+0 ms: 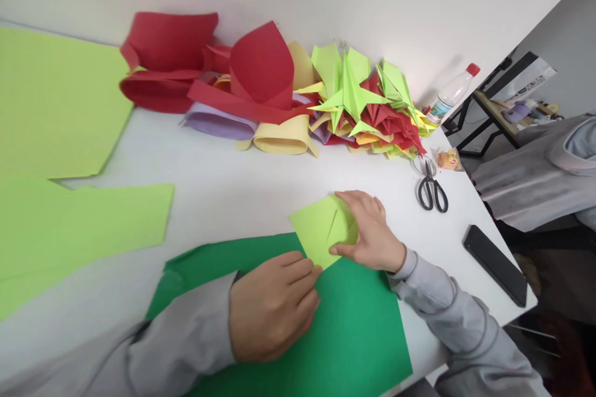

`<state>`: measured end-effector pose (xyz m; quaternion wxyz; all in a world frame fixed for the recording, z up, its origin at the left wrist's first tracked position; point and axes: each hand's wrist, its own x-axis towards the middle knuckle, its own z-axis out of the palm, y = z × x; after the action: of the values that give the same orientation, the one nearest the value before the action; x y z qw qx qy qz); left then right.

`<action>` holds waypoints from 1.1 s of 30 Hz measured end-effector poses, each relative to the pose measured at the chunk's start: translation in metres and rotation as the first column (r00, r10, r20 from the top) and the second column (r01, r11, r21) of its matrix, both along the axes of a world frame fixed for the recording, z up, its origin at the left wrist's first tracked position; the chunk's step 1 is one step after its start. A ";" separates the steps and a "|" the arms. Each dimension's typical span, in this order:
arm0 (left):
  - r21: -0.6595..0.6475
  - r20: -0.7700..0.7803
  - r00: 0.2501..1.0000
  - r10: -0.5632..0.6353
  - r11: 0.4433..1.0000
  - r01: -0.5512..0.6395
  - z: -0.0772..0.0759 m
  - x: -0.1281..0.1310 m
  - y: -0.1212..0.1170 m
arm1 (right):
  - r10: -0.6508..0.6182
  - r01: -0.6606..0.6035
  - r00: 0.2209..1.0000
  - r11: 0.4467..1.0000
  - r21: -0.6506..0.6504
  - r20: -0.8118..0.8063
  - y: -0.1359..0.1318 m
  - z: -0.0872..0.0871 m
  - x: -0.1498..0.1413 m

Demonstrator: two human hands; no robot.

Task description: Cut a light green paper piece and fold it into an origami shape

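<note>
A small folded square of light green paper (316,223) with creases lies over the upper edge of a dark green sheet (344,329). My left hand (277,304) is curled closed at the square's lower left edge, its fingertips against the paper and partly hidden. On the right side, my right hand (372,232) grips the square, with the thumb on the near part and the fingers bent round the far edge. The dark green sheet runs beneath my left hand and forearm.
Large light green sheets (56,105) lie at the left. Red paper rolls (263,71) and folded paper stars (349,96) line the wall. At the right are scissors (432,189), a wrapped snack (447,159), a bottle (449,96) and a black phone-like object (496,263). Someone in grey (535,167) is beyond the table.
</note>
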<state>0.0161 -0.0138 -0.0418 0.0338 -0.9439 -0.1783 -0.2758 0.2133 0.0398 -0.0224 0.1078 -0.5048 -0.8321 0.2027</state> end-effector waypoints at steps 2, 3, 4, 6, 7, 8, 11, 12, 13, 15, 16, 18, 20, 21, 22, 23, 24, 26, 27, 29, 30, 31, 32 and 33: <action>-0.003 0.005 1.000 0.004 1.000 -0.004 0.000 0.000 0.000 | 0.001 -0.001 1.000 1.000 0.004 -0.001 0.001 0.000 0.001; -0.004 0.006 1.000 0.005 1.000 -0.005 0.000 0.000 0.000 | -0.001 0.001 1.000 1.000 0.004 -0.001 0.002 0.000 0.002; -0.004 0.007 1.000 0.006 1.000 -0.006 0.000 0.000 0.000 | -0.002 0.002 1.000 1.000 0.003 -0.001 0.003 -0.001 0.003; -0.005 0.000 1.000 0.011 1.000 -0.011 0.000 0.000 0.000 | 0.001 -0.001 1.000 1.000 -0.001 -0.009 0.006 -0.002 0.005; -0.007 -0.007 1.000 0.011 1.000 -0.011 -0.001 0.000 0.001 | 0.003 -0.003 1.000 1.000 -0.003 -0.014 0.007 -0.002 0.007; -0.008 -0.014 1.000 0.008 1.000 -0.008 -0.001 0.000 0.001 | 0.002 -0.002 1.000 1.000 -0.004 -0.017 0.009 -0.003 0.008; -0.011 -0.012 1.000 -0.007 1.000 0.007 -0.004 0.001 0.002 | -0.004 0.004 1.000 1.000 -0.010 0.000 0.009 -0.003 0.007; -0.011 -0.001 1.000 -0.007 1.000 0.007 -0.005 0.001 0.002 | -0.009 0.009 1.000 1.000 -0.015 0.010 0.008 -0.003 0.006; -0.013 0.010 1.000 -0.002 1.000 0.003 -0.006 0.001 0.002 | -0.016 0.016 1.000 1.000 -0.019 0.021 0.006 -0.002 0.005; -0.023 0.028 1.000 0.012 1.000 -0.011 -0.007 0.002 0.001 | -0.029 0.030 0.999 0.999 -0.022 0.041 0.002 -0.002 0.001; -0.032 0.034 0.999 0.016 0.999 -0.015 -0.008 0.002 0.001 | -0.034 0.036 0.998 0.999 -0.022 0.050 0.000 -0.003 -0.001; -0.050 0.046 0.999 0.013 0.999 -0.011 -0.009 0.002 0.001 | -0.039 0.041 0.997 0.999 -0.024 0.062 -0.004 -0.003 -0.004; -0.065 0.065 0.998 0.007 0.998 -0.003 -0.009 0.002 0.001 | -0.045 0.048 0.996 0.998 -0.038 0.073 -0.006 -0.003 -0.006; -0.073 0.077 0.997 0.005 0.997 0.000 -0.009 0.002 0.001 | -0.051 0.055 0.996 0.997 -0.048 0.077 -0.007 -0.002 -0.006; -0.082 0.088 0.996 0.003 0.997 0.004 -0.009 0.002 0.001 | -0.059 0.063 0.995 0.996 -0.058 0.079 -0.007 -0.002 -0.007; -0.091 0.097 0.995 0.000 0.996 0.009 -0.009 0.002 0.002 | -0.065 0.071 0.995 0.995 -0.069 0.079 -0.007 -0.001 -0.007; -0.099 0.104 0.995 -0.004 0.995 0.015 -0.009 0.002 0.002 | -0.071 0.077 0.995 0.994 -0.077 0.075 -0.006 0.000 -0.008; -0.107 0.108 0.994 -0.017 0.994 0.029 -0.009 0.002 0.003 | -0.083 0.088 0.995 0.992 -0.087 0.056 -0.004 0.002 -0.007; -0.106 0.105 0.994 -0.022 0.994 0.033 -0.008 0.002 0.003 | -0.087 0.090 0.995 0.992 -0.088 0.039 -0.003 0.003 -0.006; -0.101 0.103 0.994 -0.022 0.994 0.032 -0.008 0.002 0.004 | -0.091 0.091 0.996 0.992 -0.084 -0.002 0.000 0.004 -0.004; -0.099 0.102 0.995 -0.020 0.995 0.030 -0.008 0.002 0.004 | -0.091 0.089 0.996 0.993 -0.077 -0.024 0.002 0.004 -0.003; -0.098 0.101 0.995 -0.018 0.995 0.028 -0.008 0.002 0.004 | -0.087 0.084 0.995 0.994 -0.067 -0.041 0.004 0.004 -0.001; -0.097 0.098 0.995 -0.017 0.995 0.026 -0.009 0.002 0.003 | -0.080 0.078 0.995 0.995 -0.055 -0.052 0.005 0.004 0.000; -0.096 0.095 0.995 -0.014 0.995 0.023 -0.009 0.002 0.002 | -0.071 0.069 0.996 0.997 -0.043 -0.058 0.007 0.003 0.001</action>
<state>0.0181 -0.0114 -0.0511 -0.0232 -0.9319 -0.1843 -0.3114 0.2146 0.0465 -0.0191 0.1292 -0.5296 -0.8059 0.2310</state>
